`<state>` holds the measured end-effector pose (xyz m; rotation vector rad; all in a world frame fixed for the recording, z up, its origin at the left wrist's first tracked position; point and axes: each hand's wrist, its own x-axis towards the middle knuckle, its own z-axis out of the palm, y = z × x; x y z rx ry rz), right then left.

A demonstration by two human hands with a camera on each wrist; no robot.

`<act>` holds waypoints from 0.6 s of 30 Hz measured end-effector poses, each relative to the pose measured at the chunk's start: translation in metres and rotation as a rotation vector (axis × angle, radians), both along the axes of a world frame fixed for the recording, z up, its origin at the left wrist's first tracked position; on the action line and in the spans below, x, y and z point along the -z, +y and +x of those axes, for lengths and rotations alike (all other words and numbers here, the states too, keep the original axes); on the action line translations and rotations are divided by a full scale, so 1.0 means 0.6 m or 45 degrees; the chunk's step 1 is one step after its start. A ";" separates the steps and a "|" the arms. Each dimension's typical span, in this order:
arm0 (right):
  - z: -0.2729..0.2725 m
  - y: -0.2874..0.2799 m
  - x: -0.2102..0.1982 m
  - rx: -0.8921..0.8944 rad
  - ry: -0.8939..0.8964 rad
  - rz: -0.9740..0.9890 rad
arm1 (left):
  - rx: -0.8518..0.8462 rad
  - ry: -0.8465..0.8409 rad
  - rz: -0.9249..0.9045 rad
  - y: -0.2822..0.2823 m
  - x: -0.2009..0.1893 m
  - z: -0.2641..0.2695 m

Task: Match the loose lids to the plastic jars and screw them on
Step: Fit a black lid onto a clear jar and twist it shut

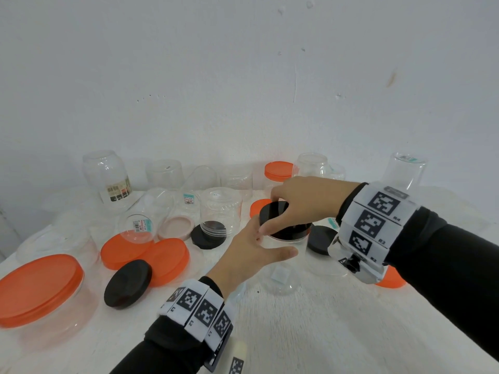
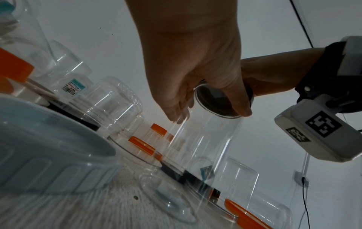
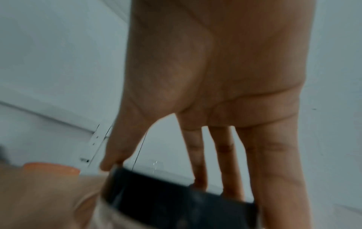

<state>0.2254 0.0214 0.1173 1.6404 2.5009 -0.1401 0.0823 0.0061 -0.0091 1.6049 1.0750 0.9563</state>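
Note:
A clear plastic jar [image 1: 283, 268] stands upright on the white table, right of centre. My left hand [image 1: 270, 245] grips its upper wall, thumb toward me and fingers on the far side. A black lid [image 1: 294, 230] sits on the jar's mouth. My right hand [image 1: 272, 214] comes down from above and pinches the lid's rim with thumb and fingertips. In the left wrist view, my left hand [image 2: 210, 116] wraps the jar [image 2: 205, 147], and the lid [image 2: 215, 100] shows through the plastic. The right wrist view shows my right hand [image 3: 166, 176] spread round the lid [image 3: 176, 195].
A large tub with an orange lid [image 1: 40, 287] stands at the near left. Loose black lids [image 1: 128, 283] [image 1: 322, 240], orange lids [image 1: 167, 257] and a pink lid [image 1: 175, 226] lie around. Several clear jars, some upturned, stand along the wall [image 1: 243, 76].

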 end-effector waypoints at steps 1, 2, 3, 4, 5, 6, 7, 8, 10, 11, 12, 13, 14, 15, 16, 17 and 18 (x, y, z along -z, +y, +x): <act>0.000 0.000 0.001 0.009 -0.010 0.014 | -0.006 0.013 0.004 0.000 0.000 0.000; 0.002 0.001 -0.001 0.017 0.000 -0.015 | -0.008 0.015 0.002 0.000 -0.001 0.000; 0.005 0.002 -0.004 0.018 0.021 -0.083 | -0.004 0.013 -0.005 -0.001 -0.001 0.000; 0.008 0.003 -0.009 0.005 0.036 -0.163 | 0.000 0.007 -0.007 -0.002 -0.002 0.000; 0.010 0.002 -0.015 -0.019 0.041 -0.228 | 0.001 -0.004 -0.006 -0.003 -0.003 0.001; 0.011 0.001 -0.019 -0.042 0.042 -0.257 | -0.003 -0.018 -0.004 -0.004 -0.004 0.002; 0.011 0.001 -0.022 -0.065 0.051 -0.252 | -0.006 -0.029 -0.003 -0.004 -0.005 0.002; 0.011 0.000 -0.022 -0.079 0.061 -0.231 | -0.004 -0.033 -0.003 -0.004 -0.005 0.003; 0.010 -0.001 -0.019 -0.079 0.066 -0.170 | 0.008 -0.029 -0.008 -0.004 -0.003 0.002; 0.008 -0.002 -0.014 -0.065 0.060 -0.130 | 0.011 -0.022 -0.009 -0.004 -0.002 0.001; 0.006 -0.002 -0.009 -0.040 0.048 -0.086 | 0.010 -0.014 -0.008 -0.003 -0.001 0.000; 0.003 -0.003 -0.004 -0.012 0.026 -0.040 | 0.004 -0.005 -0.005 -0.002 -0.001 0.000; 0.001 -0.004 0.000 0.010 -0.001 -0.002 | -0.004 0.007 -0.002 -0.001 -0.001 -0.001; 0.000 -0.004 0.002 0.025 -0.020 0.014 | -0.009 0.018 0.000 -0.001 -0.002 -0.001; 0.000 -0.003 0.001 0.036 -0.018 -0.003 | -0.009 0.019 0.000 -0.001 -0.002 -0.001; 0.001 -0.001 -0.003 0.039 -0.001 -0.052 | -0.005 0.012 -0.001 -0.001 -0.002 -0.001; 0.003 0.001 -0.008 0.027 0.022 -0.120 | 0.002 0.001 -0.002 -0.001 -0.003 -0.001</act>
